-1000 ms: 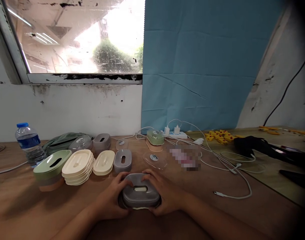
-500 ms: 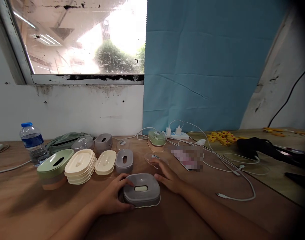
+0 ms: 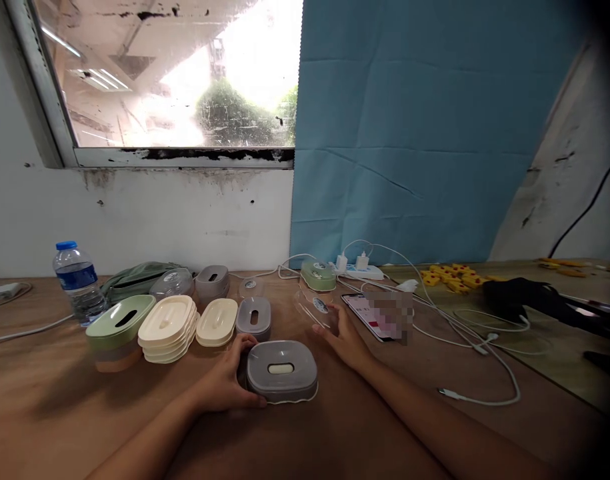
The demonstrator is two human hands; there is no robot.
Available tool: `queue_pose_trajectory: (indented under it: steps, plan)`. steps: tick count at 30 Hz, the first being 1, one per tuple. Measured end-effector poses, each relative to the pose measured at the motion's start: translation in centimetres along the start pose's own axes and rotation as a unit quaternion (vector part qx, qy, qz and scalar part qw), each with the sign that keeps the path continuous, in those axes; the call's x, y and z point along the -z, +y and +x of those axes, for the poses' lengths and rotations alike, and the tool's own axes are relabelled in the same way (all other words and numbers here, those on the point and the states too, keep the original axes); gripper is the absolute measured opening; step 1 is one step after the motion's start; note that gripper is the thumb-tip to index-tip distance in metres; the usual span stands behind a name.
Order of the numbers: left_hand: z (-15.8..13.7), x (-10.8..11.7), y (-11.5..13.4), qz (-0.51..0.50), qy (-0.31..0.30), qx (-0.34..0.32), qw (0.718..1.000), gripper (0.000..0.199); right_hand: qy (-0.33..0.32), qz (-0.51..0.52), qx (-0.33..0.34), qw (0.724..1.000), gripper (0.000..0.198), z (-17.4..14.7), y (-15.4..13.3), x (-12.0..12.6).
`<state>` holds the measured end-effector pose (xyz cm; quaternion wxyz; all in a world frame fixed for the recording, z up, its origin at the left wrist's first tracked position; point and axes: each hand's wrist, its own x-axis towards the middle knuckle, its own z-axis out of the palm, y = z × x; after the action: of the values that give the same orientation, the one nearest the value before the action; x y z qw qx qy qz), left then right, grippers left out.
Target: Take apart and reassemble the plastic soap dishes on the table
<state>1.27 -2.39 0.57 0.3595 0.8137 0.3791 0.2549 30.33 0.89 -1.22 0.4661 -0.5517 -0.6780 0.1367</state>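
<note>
A grey oval box (image 3: 282, 383) with a slotted top sits on the table in front of me, a cream piece showing through its slot. My left hand (image 3: 235, 380) grips its left end, thumb along the front and fingers behind. To the right, my right hand (image 3: 345, 340) pinches the near edge of a clear plastic cover (image 3: 307, 303) that bears a round label; the cover is tilted. Close behind the box are a smaller grey slotted piece (image 3: 255, 327), cream lids (image 3: 217, 323) and a taller stack of cream lids (image 3: 167, 330).
A green slotted box (image 3: 117, 340) and a water bottle (image 3: 79, 283) stand at the left. Behind are a green pouch (image 3: 135, 283), another grey piece (image 3: 212, 287) and a green box (image 3: 318, 275). At right lie a phone (image 3: 369, 317), white cables (image 3: 489, 400) and yellow pieces (image 3: 452, 277).
My right hand has moved away from the grey box and taken hold of the clear cover, tipping it up. My left index finger has slid off the box's top to its side.
</note>
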Motion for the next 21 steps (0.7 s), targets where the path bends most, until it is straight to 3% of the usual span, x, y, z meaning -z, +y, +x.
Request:
queue_pose_trajectory:
  steps: [2, 4, 7, 9, 16, 21]
  plan:
    - [0.1, 0.1, -0.3, -0.023, -0.008, -0.002, 1.000, 0.090, -0.024, 0.071, 0.035, 0.997, 0.057, -0.7, -1.0, 0.2]
    - [0.2, 0.0, -0.5, -0.041, -0.016, 0.006, 0.999, 0.095, -0.092, 0.113, 0.091, 0.985, 0.062, -1.6, -2.4, 0.3]
    - [0.2, -0.1, -0.6, -0.056, -0.015, 0.018, 0.998, 0.099, -0.193, 0.097, 0.134, 0.967, 0.070, -2.9, -4.4, 0.3]
    - [0.2, -0.2, -0.6, -0.063, -0.012, 0.017, 0.998, 0.099, -0.224, 0.066, 0.137, 0.963, 0.071, -3.3, -5.4, 0.1]
    - [0.4, -0.5, -1.3, -0.089, 0.016, -0.041, 0.995, 0.097, -0.247, 0.047, 0.173, 0.952, 0.062, -3.1, -5.2, -0.6]
    - [0.3, -0.8, -1.7, -0.090, 0.037, -0.030, 0.995, 0.097, -0.245, 0.044, 0.202, 0.947, 0.059, -3.2, -4.7, -0.9]
